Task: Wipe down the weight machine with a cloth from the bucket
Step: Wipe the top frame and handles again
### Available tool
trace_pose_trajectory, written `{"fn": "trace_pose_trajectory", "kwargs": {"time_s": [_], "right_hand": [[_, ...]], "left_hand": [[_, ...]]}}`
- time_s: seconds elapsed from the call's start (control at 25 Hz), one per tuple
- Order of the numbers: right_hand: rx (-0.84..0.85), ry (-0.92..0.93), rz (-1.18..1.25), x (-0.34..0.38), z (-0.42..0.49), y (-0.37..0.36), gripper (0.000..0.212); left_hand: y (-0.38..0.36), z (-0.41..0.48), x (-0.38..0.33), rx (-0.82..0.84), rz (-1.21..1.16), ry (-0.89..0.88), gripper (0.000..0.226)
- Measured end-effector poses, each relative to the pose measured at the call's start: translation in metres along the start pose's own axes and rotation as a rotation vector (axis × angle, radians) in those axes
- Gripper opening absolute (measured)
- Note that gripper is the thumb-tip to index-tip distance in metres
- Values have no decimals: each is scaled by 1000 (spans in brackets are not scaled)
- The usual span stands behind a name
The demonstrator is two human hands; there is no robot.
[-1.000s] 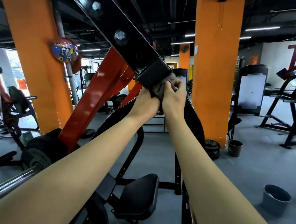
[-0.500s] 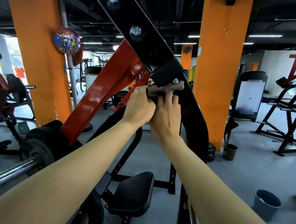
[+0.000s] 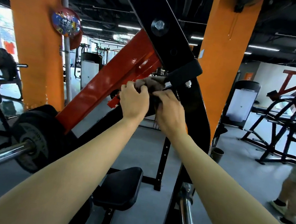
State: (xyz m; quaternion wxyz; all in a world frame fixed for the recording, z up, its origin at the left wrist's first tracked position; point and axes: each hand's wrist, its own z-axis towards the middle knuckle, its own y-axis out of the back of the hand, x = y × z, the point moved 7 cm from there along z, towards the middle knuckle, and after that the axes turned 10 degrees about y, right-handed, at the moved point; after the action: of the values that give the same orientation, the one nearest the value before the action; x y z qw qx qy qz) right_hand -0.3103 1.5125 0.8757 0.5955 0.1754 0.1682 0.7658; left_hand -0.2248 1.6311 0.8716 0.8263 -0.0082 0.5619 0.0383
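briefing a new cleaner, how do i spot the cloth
Start at the black diagonal beam and follow it down to its padded sleeve. Just below, the left hand and right hand grip a bunched grey-brown cloth, the only soft thing there.

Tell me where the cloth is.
Head view, centre: the cloth is bunched between the left hand and right hand, just below-left of the black padded sleeve.

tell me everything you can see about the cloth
The cloth is a grey-brown rag, soft and towel-like, bunched into a crumpled wad rather than spread flat. It sits against the machine's black bar, beside the lower end of its black sleeve. The left hand grips its left side with curled fingers and the right hand pinches its lower edge. The hands hide part of it.
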Motion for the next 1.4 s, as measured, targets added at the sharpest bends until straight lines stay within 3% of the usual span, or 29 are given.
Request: {"fn": "trace_pose_trajectory", "kwargs": {"time_s": [0.08, 0.16, 0.24, 0.36, 0.48, 0.56, 0.68, 0.76, 0.8, 0.92, 1.0, 1.08, 1.24, 1.4], "right_hand": [[-132, -154, 128, 1, -5, 6, 31], [-250, -328, 263, -3, -15, 8, 17], [-336, -507, 311, -17, -26, 11, 8], [-339, -597, 231, -34, -31, 17, 10], [-278, -584, 157, -37, -27, 16, 14], [-234, -559, 145, -34, -28, 11, 15], [-216, -629, 106, -36, -46, 3, 18], [-237, -768, 123, -41, -58, 0, 28], [-246, -877, 163, -46, -60, -3, 34], [-281, -1286, 554, -56, -70, -29, 40], [-345, -1400, 895, -48, -78, -53, 37], [-486, -1416, 1099, -41, -84, -61, 24], [-851, -1341, 1372, -52, -74, -54, 14], [-822, -1320, 1579, -43, -60, -60, 20]], "left_hand": [[7, 5, -5, -33, -181, 12, 14], [1, 2, -17, 38, -260, -86, 13], [-23, -7, -25, 243, -133, -220, 13], [-55, -20, -33, 418, 214, -391, 28], [-65, -7, -47, 419, 412, -338, 28], [-65, -5, -47, 418, 411, -310, 25], [-54, -25, -36, 308, 372, -530, 23], [-52, -29, -34, 282, 424, -665, 26], [-54, -24, -37, 313, 438, -650, 23], [-61, -10, -43, 377, 433, -467, 19], [-63, -21, -34, 342, 476, -495, 31], [-62, -39, -16, 276, 575, -571, 48], [-57, -51, -16, 186, 643, -745, 50], [-60, -44, -21, 166, 708, -736, 48]]}}
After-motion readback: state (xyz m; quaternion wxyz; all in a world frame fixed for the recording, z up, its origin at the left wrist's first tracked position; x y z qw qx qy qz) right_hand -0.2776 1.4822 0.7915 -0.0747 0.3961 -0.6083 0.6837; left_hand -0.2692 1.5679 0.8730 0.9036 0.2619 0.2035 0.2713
